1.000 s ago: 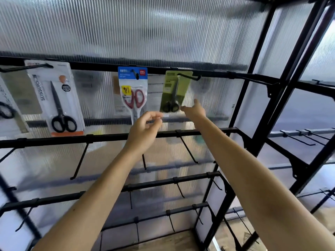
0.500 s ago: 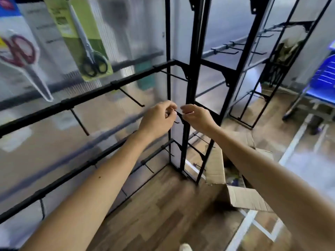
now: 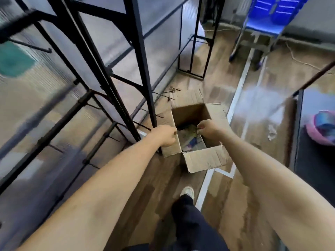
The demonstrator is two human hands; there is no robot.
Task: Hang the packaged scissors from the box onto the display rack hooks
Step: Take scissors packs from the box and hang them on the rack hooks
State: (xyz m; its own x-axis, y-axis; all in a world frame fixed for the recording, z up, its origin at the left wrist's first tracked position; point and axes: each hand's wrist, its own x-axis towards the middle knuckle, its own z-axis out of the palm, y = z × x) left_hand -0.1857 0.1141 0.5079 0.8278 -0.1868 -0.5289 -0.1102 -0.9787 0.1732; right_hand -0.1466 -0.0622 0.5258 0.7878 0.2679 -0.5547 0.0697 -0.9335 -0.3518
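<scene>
Now, left hand: fingers curled, over the cardboard box flap.
right hand: fingers curled above the packages; grip unclear.

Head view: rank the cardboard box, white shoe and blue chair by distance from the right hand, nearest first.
1. cardboard box, right under the right hand.
2. white shoe, on the floor below.
3. blue chair, far top right.

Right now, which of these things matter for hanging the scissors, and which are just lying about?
Job: cardboard box, packages inside it, display rack, rack hooks, left hand, right hand.
Lying about: blue chair, pink object, white floor tape.
</scene>
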